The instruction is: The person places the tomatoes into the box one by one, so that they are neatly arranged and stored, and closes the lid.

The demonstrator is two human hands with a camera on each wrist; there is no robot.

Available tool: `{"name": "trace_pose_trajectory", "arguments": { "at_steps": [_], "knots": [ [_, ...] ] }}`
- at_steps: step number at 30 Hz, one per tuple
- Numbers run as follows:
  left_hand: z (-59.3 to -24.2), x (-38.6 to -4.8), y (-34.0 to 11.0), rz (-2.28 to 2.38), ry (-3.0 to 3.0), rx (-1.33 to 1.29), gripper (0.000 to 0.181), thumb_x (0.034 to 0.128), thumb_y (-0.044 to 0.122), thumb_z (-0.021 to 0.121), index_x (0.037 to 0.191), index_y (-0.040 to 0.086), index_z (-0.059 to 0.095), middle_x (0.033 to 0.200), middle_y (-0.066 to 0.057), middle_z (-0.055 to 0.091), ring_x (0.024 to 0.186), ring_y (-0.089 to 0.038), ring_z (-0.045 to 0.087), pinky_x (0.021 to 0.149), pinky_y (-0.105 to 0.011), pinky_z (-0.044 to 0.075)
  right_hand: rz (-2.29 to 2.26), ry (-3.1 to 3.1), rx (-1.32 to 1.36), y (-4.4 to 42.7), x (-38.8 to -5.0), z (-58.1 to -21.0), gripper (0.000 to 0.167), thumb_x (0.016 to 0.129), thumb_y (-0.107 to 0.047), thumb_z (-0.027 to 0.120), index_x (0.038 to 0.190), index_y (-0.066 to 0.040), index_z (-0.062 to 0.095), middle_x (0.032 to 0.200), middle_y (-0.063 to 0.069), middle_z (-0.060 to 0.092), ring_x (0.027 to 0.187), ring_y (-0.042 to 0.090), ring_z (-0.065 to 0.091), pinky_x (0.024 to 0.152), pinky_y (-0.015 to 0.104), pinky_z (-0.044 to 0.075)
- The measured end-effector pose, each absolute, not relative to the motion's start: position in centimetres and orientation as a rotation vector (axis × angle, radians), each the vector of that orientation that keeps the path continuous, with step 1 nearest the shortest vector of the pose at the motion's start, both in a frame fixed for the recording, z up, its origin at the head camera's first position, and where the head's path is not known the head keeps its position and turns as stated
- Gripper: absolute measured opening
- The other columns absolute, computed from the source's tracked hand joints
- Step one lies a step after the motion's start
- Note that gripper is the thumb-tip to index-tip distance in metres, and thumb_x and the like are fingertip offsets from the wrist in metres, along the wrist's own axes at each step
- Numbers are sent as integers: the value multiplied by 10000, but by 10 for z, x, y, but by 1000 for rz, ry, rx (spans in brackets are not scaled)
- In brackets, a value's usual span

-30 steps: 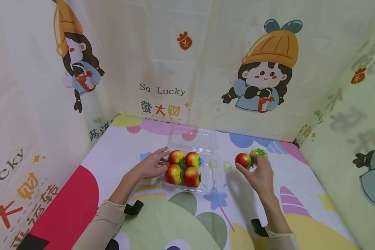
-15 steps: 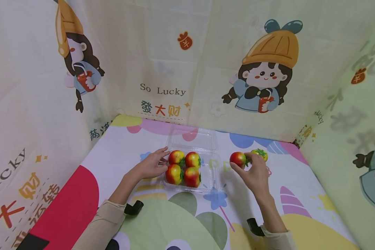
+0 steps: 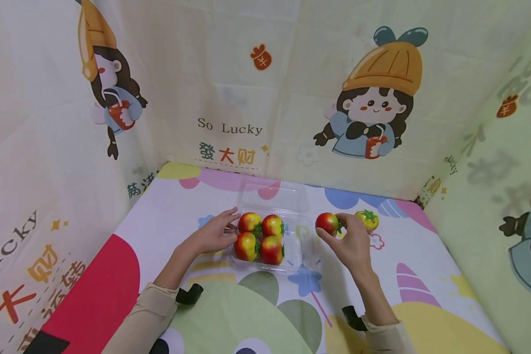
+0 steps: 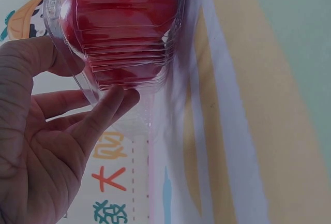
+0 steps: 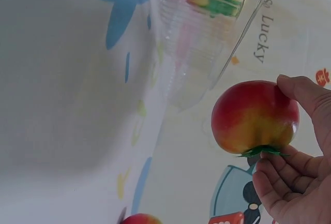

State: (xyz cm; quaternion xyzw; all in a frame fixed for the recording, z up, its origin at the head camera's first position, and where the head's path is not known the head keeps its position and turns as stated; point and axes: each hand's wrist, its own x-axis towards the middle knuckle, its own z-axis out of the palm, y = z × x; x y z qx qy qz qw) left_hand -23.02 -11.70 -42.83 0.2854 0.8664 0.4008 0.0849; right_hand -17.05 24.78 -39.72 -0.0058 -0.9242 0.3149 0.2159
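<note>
4 fruits (image 3: pixel 272 251) sit in the clear box (image 3: pixel 293 251), packed 2 x 2 at its left end w/ bare space at the right end; a 5th, the held fruit (image 3: pixel 327 224), is just right of the box & looks lifted off the table (image 3: pixel 168 216). Right hand (image 3: pixel 351 241) pinches it, thumb on the red skin, fingers by the leafy end. Left hand (image 3: pixel 214 232) has its fingers apart at the box's left wall, thumb by the rim; it seems to touch, but how firmly I can't tell. Step in hand is prob. carrying the 5th over to that bare space. To do it well: keep it high enough to clear the right rim, lower it straight down vs. sliding it, so the other 4 don't get shoved, & let go only once it's seated. Left hand should just steady the wall, no squeezing, as thin plastic likely flexes. Lid (image 3: pixel 272 197) lies open on the far side, out of the way. Looks-wise, the held fruit is round, a bit squat, glossy (poss. fake, IMO), red fading to yellow near a green leafy cap, which faces right. Spare fruit (image 3: pixel 368 221), mostly yellow, cap showing, sits farther right on the table, beyond the right hand.
</note>
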Motion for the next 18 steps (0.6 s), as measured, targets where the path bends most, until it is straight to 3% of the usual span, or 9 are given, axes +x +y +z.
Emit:
{"name": "trace_pose_trajectory", "arguments": {
  "at_steps": [18],
  "knots": [
    [-428, -230, -117, 1193, 2589, 860, 639, 917, 110, 562, 1517, -61, 427, 1629, -252, 304, 1196, -334, 660, 1008, -471, 543, 934, -2610, 29, 225, -174, -394, 624, 787, -321, 873, 1269, -28, 605, 1240, 163, 599, 1139, 341, 561, 978, 530, 531]
  ]
}}
